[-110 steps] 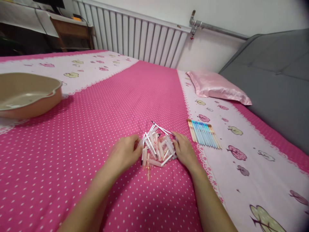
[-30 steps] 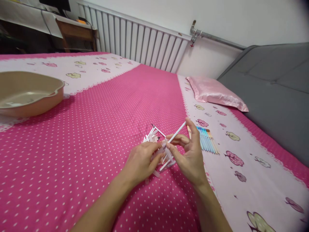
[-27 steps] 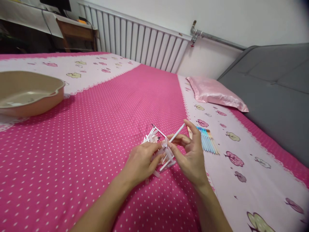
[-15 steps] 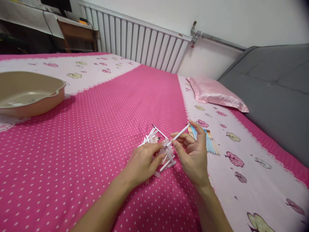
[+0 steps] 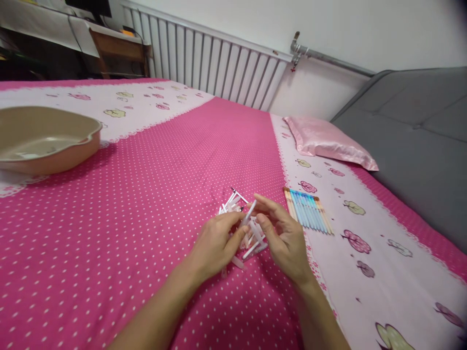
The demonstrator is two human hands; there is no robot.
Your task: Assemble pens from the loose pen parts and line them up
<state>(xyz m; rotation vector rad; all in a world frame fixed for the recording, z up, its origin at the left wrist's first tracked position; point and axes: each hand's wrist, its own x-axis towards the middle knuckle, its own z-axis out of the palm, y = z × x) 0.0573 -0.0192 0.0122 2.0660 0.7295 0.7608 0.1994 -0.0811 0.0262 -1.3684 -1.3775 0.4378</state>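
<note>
The left hand [image 5: 219, 240] hid part of the pile of sticks [image 5: 256, 233], its small pieces too blurred to tell apart. The left edge cut off the basin [image 5: 78, 156]; the top, the screen [image 5: 94, 7].

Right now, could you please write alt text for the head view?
The left hand pinches a white tube, the right hand close by, above a pile of slim parts on a pink bed; pens lie at right, a basin at far left.

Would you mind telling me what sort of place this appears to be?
Most likely a bedroom: the pink patterned bedspread covers a wide, flat surface, a satin pillow lies on it, and a grey padded headboard stands behind the pillow.
</note>
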